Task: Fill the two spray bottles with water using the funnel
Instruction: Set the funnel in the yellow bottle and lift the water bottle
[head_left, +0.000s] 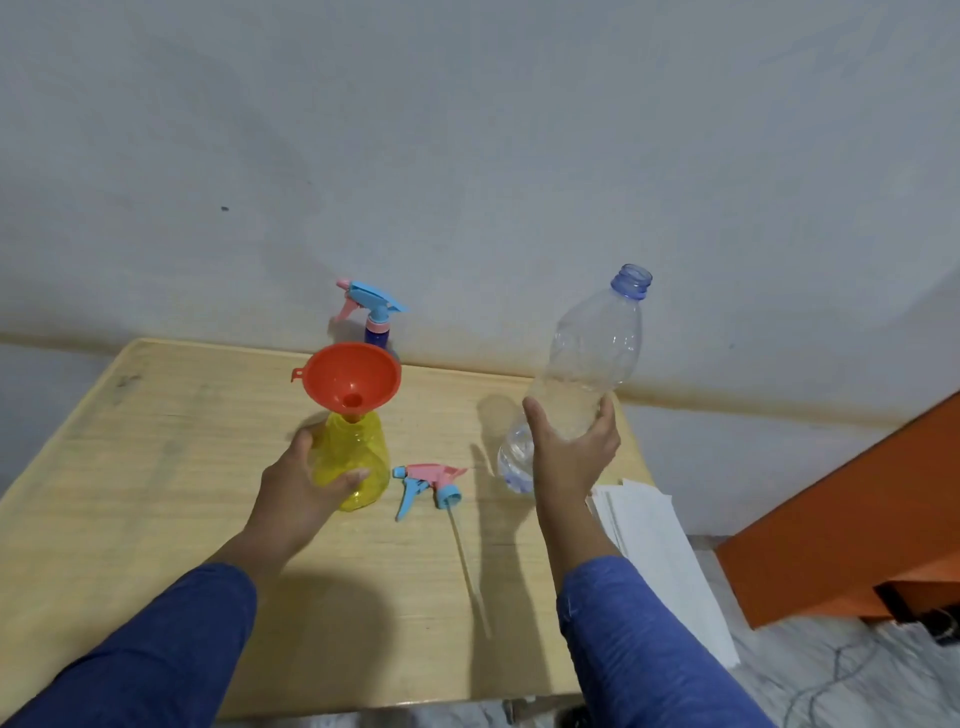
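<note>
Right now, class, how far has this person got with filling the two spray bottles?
Done: the yellow spray bottle is uncapped, its trigger head lies on the table, and the orange funnel sits in its neck. In hand: the left hand steadies it; the right hand holds an open water bottle, not pouring. Left: both fills; the second sprayer is still capped.

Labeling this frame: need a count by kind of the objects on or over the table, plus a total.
Spray bottles: 2, the yellow spray bottle and the dark blue spray bottle at the back
Loose spray heads: 1, the trigger sprayer lying on the table
Funnels: 1, the orange funnel
Water bottles: 1, the clear water bottle
Paper stacks: 1, the white paper
Total: 6
</note>
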